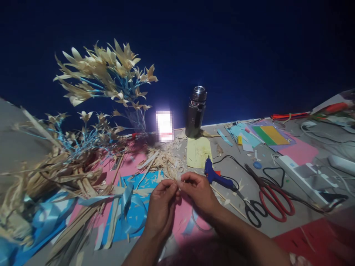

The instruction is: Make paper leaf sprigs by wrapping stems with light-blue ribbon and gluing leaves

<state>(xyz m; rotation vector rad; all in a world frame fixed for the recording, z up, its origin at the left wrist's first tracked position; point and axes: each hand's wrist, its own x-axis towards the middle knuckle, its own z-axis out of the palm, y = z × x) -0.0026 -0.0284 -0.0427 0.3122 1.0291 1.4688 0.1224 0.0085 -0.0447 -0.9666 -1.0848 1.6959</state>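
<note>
My left hand (161, 205) and my right hand (198, 192) meet over the table, fingertips pinched together on a small pale strip of leaf material (178, 180). Both hands are closed on it. Under them lie pink and blue paper sheets (138, 214) and a pile of pale shavings (166, 159). The blue glue gun (215, 175) lies just right of my right hand.
Dried-leaf flowers on blue stems (105, 74) stand at the back left above a heap of leaf strips (55, 173). A steel flask (196, 111), yellow sheet (198, 151), red scissors (273, 195), black scissors (251, 212), a power strip (302, 173) and coloured papers (269, 135) lie right.
</note>
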